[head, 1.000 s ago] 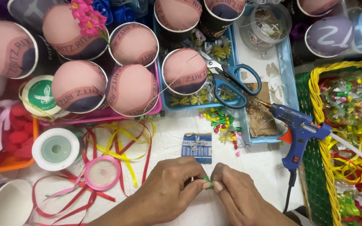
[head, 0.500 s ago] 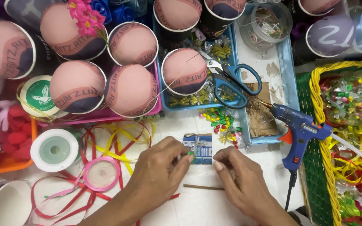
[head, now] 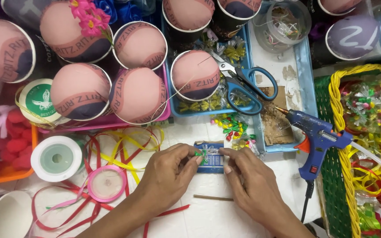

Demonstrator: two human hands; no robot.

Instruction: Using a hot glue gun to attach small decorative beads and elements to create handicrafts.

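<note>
My left hand and my right hand meet fingertip to fingertip over a small blue packet on the white table. Between the fingertips sits a tiny green ribbon bow, pinched by my left thumb and forefinger; the fingers of my right hand touch it from the right. A thin brown stick lies on the table just below the hands, held by neither. Loose small bows in mixed colours lie just beyond the packet.
Several paper cups with pink domed tops fill pink and blue trays behind. Blue scissors, a blue glue gun, ribbon spools, loose red and yellow ribbon, and a yellow-green basket of ribbons surround the hands.
Both hands moved up from the table's near edge to the blue packet. The stick they held has been set down; the green bow is now between the fingertips.
</note>
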